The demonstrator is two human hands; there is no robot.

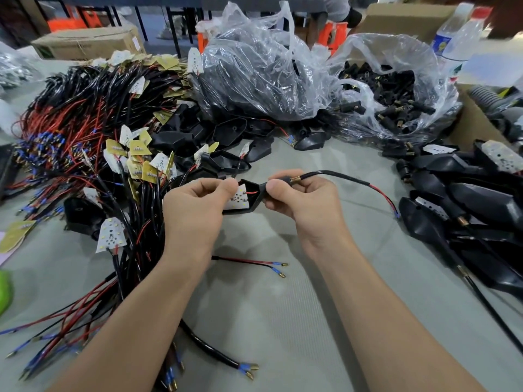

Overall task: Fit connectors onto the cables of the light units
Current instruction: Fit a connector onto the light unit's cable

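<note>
Both hands are up over the grey counter [283, 292], sharing one black plastic light unit [254, 198]. The left hand [195, 210] has its grip pinched on the unit's wide left end, thumb over the white dotted LED board [240, 198]. The right hand [300, 202] has its grip clenched round the narrow stem end.

The unit's long axis runs left-right between the two grips. A brass collar [295, 181] pokes out above the right thumb. From it the black sheathed cable [339, 175] arcs right and drops to the counter, splitting into red and black wires with blue-sleeved tips [396, 215]. That free end lies well right of the right hand, so the right hand is nearer.

The clear plastic bag of black connectors [396, 103] sits far right, also on the right hand's side. Probably the right grip must let go and fetch, with the left steadying. I can't tell whether a connector is already seated.

A heap of red and black wired boards [85, 123] lies far left.
</note>
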